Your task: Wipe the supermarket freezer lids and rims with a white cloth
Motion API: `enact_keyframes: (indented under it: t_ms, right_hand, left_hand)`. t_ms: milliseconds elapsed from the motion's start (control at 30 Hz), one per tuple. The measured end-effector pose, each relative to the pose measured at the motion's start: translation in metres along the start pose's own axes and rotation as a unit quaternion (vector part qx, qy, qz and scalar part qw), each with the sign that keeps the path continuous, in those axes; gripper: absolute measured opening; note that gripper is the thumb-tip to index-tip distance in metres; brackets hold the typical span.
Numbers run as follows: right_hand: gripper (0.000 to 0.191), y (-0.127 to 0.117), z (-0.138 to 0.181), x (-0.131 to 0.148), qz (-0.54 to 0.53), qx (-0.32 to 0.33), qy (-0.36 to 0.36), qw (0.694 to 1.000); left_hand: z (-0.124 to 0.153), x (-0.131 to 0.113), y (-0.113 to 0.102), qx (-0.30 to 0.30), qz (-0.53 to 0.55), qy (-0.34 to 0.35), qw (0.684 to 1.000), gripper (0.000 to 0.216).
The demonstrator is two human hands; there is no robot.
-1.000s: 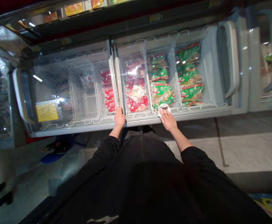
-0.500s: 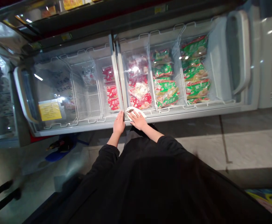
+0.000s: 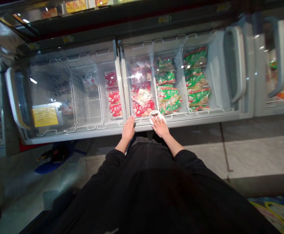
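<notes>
My right hand (image 3: 160, 126) holds a white cloth (image 3: 160, 116) against the front rim of a glass-topped chest freezer (image 3: 195, 121), fingers stretched over the cloth. To its left, my left hand (image 3: 129, 127) rests on the same rim by the seam between the two glass lids, fingers extended and holding nothing. Beneath the right lid (image 3: 142, 52), red bags of frozen dumplings (image 3: 143, 107) lie just beyond my hands. Green dumpling bags (image 3: 169, 92) fill the baskets further right.
Light curved handles stand at the left (image 3: 16, 97) and right (image 3: 240, 65) ends of the lids. A yellow notice (image 3: 45, 116) is on the left lid. A blue stool (image 3: 48, 165) with dark things on it stands on the floor at left. Another freezer (image 3: 283, 107) adjoins at right.
My right hand has slid right along the rim with the cloth, away from my left hand. My left hand has shifted slightly right, past the lid seam. The view has moved a little.
</notes>
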State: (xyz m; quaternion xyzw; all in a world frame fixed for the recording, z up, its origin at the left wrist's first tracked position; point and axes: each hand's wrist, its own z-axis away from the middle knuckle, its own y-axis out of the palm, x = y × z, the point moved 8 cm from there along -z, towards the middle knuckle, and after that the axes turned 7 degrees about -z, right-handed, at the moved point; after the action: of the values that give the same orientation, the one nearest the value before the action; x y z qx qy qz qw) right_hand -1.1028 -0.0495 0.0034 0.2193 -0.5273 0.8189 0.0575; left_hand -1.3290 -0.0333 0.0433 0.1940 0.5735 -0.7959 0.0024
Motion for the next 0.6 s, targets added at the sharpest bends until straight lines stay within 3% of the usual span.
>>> enact_keyframes:
  t_ms: [133,300,467,600]
  right_hand:
    - [0.066,-0.026,0.027,-0.076,0.011,-0.030,0.048,0.998]
    - [0.066,-0.064,0.059,-0.177,0.032,-0.047,0.085,0.995]
    - [0.069,-0.102,0.093,-0.287,0.064,-0.048,0.136,0.987]
    - [0.071,-0.120,0.111,-0.345,0.061,-0.046,0.210,0.975]
  left_hand:
    - [-0.029,-0.053,0.007,0.009,-0.001,0.054,0.998,0.084]
    - [-0.064,-0.116,0.025,-0.002,-0.006,0.048,0.999,0.080]
    - [-0.101,-0.194,0.052,-0.020,-0.001,0.048,0.999,0.074]
    - [-0.127,-0.241,0.067,-0.032,-0.001,0.040,0.999,0.073]
